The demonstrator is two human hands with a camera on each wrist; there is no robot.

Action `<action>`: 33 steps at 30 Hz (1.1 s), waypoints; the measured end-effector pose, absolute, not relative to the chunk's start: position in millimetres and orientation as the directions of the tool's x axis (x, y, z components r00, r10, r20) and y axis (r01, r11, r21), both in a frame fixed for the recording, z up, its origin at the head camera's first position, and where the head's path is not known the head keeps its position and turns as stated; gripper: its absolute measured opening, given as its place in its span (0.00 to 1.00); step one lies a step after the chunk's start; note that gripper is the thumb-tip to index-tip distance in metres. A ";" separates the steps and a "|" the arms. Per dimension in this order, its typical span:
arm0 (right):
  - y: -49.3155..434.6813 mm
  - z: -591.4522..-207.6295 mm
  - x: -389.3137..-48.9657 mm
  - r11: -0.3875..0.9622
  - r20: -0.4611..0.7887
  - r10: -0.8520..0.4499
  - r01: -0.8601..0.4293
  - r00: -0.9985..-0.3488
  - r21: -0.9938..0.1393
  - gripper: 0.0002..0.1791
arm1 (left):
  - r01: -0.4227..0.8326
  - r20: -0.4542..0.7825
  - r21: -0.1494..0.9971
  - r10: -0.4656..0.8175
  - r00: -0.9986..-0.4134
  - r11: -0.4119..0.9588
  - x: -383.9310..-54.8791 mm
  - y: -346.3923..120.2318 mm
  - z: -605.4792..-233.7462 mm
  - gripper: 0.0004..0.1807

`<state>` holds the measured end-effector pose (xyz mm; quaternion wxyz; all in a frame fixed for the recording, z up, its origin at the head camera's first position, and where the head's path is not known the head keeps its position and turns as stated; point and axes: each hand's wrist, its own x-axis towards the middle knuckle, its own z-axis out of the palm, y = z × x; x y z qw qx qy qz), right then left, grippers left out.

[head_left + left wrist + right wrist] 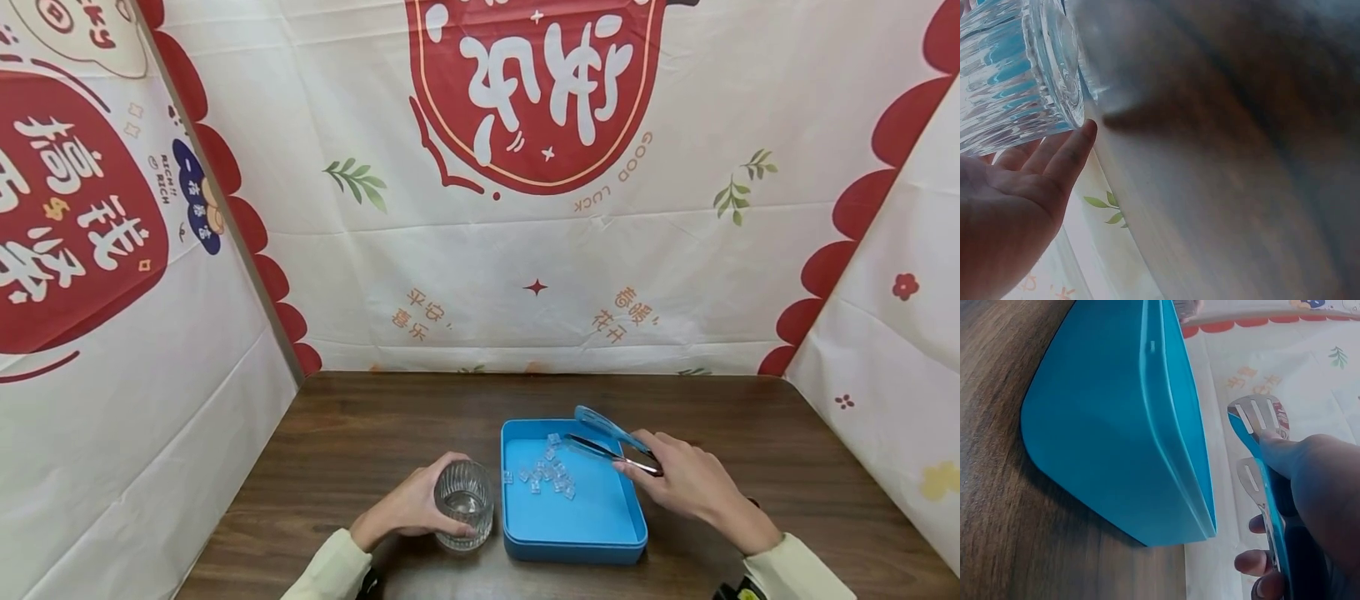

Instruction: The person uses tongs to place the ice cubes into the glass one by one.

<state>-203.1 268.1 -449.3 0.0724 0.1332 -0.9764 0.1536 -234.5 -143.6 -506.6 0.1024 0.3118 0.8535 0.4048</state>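
Tong work looks all left: cubes [559,485] lie loose in the tray [592,518], 0 visible in the glass [467,505] beside it. Your left hand [422,503] curls round the glass; your right hand [693,475] grips spread tongs [615,432], 0 cubes visibly caught.

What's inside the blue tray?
Small clear cubes lie in the blue tray; its near end is bare. Tongs cover part of the far right corner, hiding what's beneath.
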 end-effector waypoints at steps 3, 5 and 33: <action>265.7 -448.1 -204.5 0.916 0.194 -0.254 -0.300 -0.948 -0.267 0.37 | 0.453 0.080 0.751 0.616 -0.784 0.480 -235.2 -143.7 -505.5 0.47; 264.2 -447.9 -205.5 0.915 0.200 -0.264 -0.311 -0.944 -0.258 0.38 | 0.458 0.083 0.748 0.616 -0.783 0.480 -235.6 -143.7 -504.8 0.47; 240.1 -450.9 -210.9 0.945 0.079 -0.294 -0.302 -0.953 -0.124 0.37 | 0.460 0.083 0.741 0.613 -0.786 0.489 -236.4 -144.9 -506.9 0.46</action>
